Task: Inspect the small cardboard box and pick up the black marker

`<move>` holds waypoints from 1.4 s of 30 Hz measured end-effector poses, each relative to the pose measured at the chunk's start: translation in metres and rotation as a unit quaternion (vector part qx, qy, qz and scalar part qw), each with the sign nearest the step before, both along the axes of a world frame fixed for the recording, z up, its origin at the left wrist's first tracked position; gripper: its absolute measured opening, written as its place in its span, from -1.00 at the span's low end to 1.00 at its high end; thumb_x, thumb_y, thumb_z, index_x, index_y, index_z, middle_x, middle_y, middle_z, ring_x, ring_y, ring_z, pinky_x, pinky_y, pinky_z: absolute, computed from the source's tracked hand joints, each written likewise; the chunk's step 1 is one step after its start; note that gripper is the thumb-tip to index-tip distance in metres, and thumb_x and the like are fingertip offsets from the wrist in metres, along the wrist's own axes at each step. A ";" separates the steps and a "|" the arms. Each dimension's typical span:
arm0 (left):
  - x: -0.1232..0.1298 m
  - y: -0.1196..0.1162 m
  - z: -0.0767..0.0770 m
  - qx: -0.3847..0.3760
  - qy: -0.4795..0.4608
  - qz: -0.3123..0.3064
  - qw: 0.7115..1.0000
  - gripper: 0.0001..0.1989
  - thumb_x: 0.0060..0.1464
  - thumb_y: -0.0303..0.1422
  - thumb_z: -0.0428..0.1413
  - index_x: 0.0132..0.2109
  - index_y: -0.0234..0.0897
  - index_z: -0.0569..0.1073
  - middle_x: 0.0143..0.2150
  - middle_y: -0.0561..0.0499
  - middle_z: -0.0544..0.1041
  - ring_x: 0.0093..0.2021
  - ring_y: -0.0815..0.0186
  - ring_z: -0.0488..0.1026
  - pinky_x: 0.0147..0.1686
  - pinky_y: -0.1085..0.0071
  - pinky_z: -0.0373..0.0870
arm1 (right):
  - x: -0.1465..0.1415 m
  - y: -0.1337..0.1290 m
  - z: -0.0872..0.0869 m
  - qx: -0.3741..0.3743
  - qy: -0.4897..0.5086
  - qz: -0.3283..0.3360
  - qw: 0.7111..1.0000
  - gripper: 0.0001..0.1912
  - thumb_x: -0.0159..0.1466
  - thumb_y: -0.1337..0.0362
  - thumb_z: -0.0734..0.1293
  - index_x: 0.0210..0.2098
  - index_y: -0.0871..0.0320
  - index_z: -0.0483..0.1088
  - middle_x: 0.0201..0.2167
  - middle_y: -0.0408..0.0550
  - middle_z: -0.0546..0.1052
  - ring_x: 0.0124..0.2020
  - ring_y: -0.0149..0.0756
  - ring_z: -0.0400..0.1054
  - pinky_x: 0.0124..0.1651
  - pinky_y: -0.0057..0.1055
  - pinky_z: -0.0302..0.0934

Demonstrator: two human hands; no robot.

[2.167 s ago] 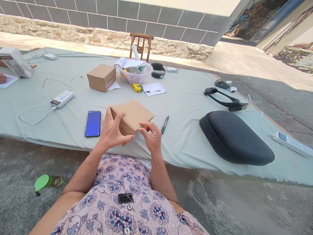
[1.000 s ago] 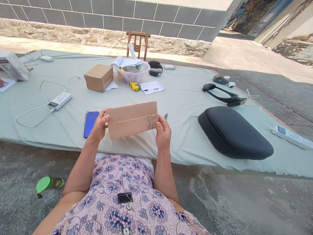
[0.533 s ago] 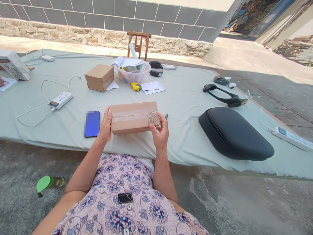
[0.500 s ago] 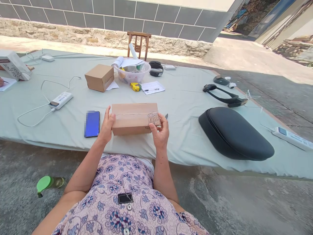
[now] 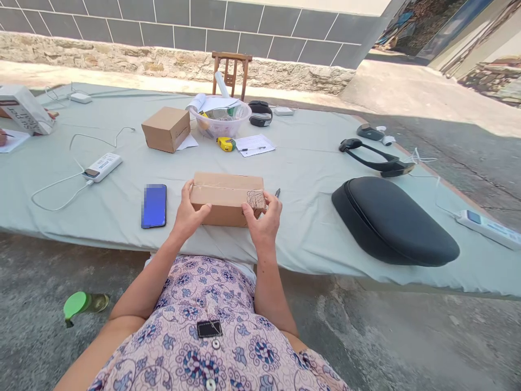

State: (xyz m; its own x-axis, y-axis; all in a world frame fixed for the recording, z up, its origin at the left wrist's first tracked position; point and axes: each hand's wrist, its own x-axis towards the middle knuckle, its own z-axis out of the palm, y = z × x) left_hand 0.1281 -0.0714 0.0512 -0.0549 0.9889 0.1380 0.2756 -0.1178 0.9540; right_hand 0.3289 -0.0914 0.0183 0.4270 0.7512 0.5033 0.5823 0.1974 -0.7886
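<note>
A brown cardboard box (image 5: 226, 196) with dark scribbles on its right end lies at the near side of the table. My left hand (image 5: 190, 213) grips its left end, thumb on the front face and fingers around the far side. At the right end, my right hand (image 5: 264, 217) holds the box with its thumb against the front and fingers at the end face. The tip of a dark pen-like object (image 5: 278, 193) shows just beyond my right fingers. A smartphone (image 5: 154, 206) with a blue screen lies left of my left hand.
Farther back are a second cardboard box (image 5: 166, 129), a plastic basin (image 5: 223, 126), a yellow tape measure (image 5: 226, 144) and a paper sheet (image 5: 256, 145). A black case (image 5: 393, 220) lies right; a white power bank (image 5: 102, 167) with cable sits left. Another person's hand (image 5: 3, 137) shows far left.
My left hand has shifted right and its thumb has come down onto the box's front face. The left end of the box has moved slightly right. My right thumb has slid a little left.
</note>
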 end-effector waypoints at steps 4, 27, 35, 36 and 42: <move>0.009 -0.004 0.000 0.051 0.064 0.033 0.996 -0.25 -0.01 -0.30 0.23 0.32 -0.25 0.20 0.35 -0.23 0.27 0.39 0.00 0.19 0.37 0.07 0.14 | -0.011 0.001 -0.001 0.000 -0.043 -0.027 0.999 -0.19 0.16 -0.15 0.40 0.24 0.14 0.14 0.16 0.23 0.34 0.25 0.05 0.22 0.26 0.07 0.20; -0.017 0.011 -0.005 0.047 -0.037 0.083 0.995 -0.21 -0.17 -0.08 0.41 0.20 -0.12 0.35 0.16 -0.10 0.50 0.17 0.02 0.44 0.17 0.14 0.37 | 0.018 0.010 -0.018 0.050 0.170 0.169 0.969 -0.50 0.22 0.06 0.42 0.10 0.09 0.37 0.10 0.10 0.50 0.09 -0.17 0.41 -0.02 -0.25 0.43; -0.025 0.017 0.001 0.055 -0.029 0.145 0.987 -0.27 -0.12 0.06 0.34 0.16 -0.12 0.41 0.03 -0.06 0.54 0.07 0.04 0.47 0.11 0.14 0.38 | 0.022 0.006 -0.024 -0.043 -0.022 0.237 0.970 -0.04 0.18 -0.03 0.45 0.44 -0.07 -0.02 0.40 0.11 0.19 0.36 -0.03 0.17 0.19 -0.06 0.35; -0.026 0.018 0.000 0.051 -0.033 0.145 0.988 -0.25 -0.10 0.07 0.33 0.18 -0.13 0.39 -0.02 -0.06 0.56 0.05 0.04 0.48 0.11 0.13 0.38 | 0.021 0.007 -0.026 -0.050 -0.023 0.244 0.968 -0.01 0.18 -0.04 0.46 0.45 -0.05 -0.06 0.41 0.12 0.18 0.39 -0.02 0.13 0.22 -0.05 0.32; -0.025 0.021 -0.012 0.077 -0.123 0.096 0.985 -0.34 0.02 -0.03 0.28 0.18 -0.18 0.29 -0.01 -0.11 0.57 0.05 0.10 0.52 0.07 0.16 0.44 | 0.014 0.005 -0.020 -0.024 0.029 0.191 0.981 -0.15 0.23 -0.04 0.41 0.41 -0.04 0.06 0.40 0.09 0.23 0.35 -0.05 0.22 0.24 -0.06 0.31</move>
State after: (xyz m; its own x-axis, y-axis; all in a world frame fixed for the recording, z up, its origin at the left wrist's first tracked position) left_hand 0.1027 -0.0506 0.0395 -0.2885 0.9255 0.2452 0.0696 -0.2352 0.9695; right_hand 0.3429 -0.0868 -0.0016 0.1370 0.8841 0.4468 0.4264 0.3545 -0.8322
